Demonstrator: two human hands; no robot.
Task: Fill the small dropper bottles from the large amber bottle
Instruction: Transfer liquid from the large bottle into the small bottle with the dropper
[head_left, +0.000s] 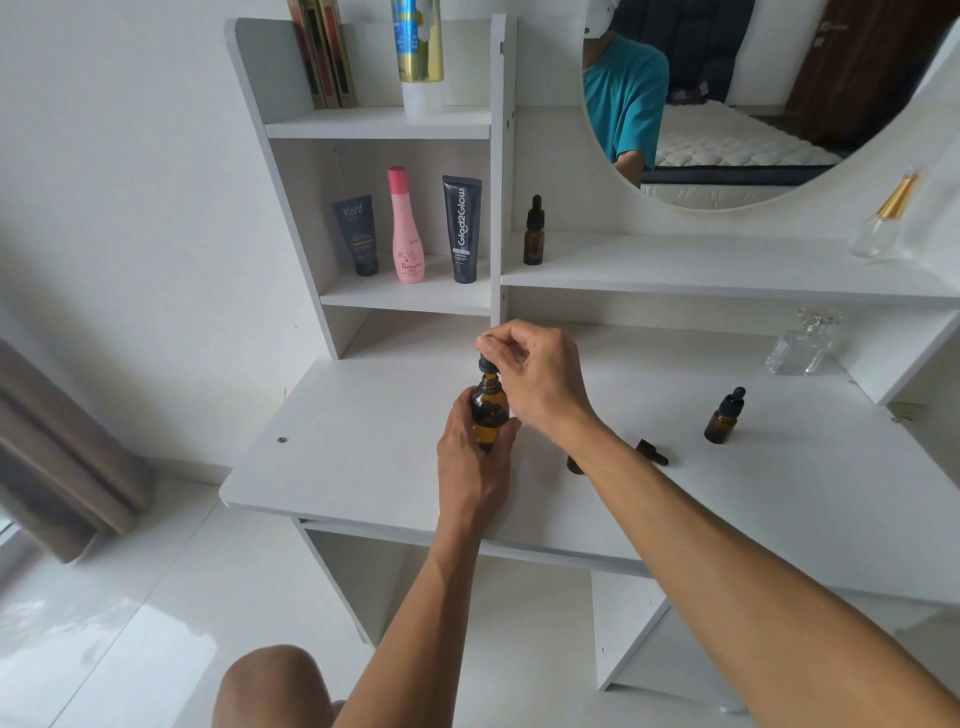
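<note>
Left hand (470, 462): I am gripping the large amber bottle (489, 410) upright above the table (363, 467). Right hand (535, 374): I am pinching its black dropper cap (487, 364), wrist arched over.

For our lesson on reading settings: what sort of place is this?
Probably a bedroom vanity: a white dressing table with a round mirror reflecting a mattress, and skincare tubes on its shelves.

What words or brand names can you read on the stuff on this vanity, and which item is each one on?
"Kahf": dark grey tube.
"Tamara": pink bottle, in script near its base, reading unsure.
"Glad2Glow": black tube, running up its side.
Small print on all three: too small to read.
Blue and gold can: print blurred.
Amber bottles: no labels visible.
</note>
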